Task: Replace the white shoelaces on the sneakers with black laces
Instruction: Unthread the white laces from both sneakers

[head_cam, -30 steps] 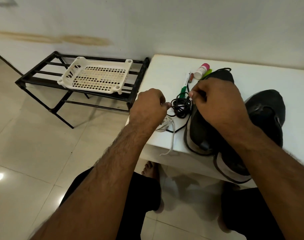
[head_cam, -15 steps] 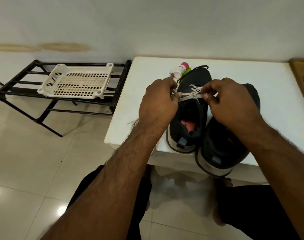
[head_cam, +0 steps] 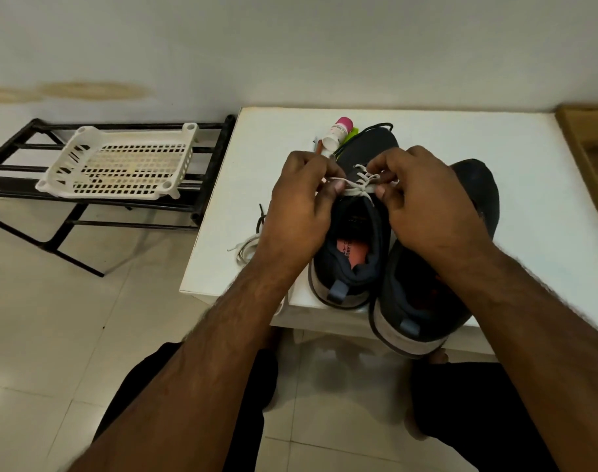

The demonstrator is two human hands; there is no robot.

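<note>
Centre frame, my left hand point(head_cam: 302, 195) and right hand point(head_cam: 415, 195) each pinch the white lace point(head_cam: 357, 185) on the left sneaker point(head_cam: 355, 240). Yank unevenly and it may jam; black lace point(head_cam: 260, 218) sits near the counter point(head_cam: 495, 158) edge.

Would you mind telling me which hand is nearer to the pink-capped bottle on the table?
Left. The left hand is just below the pink-capped bottle, its knuckles almost reaching the bottle's base. The right hand sits further right, across the sneaker's white lace.
</note>
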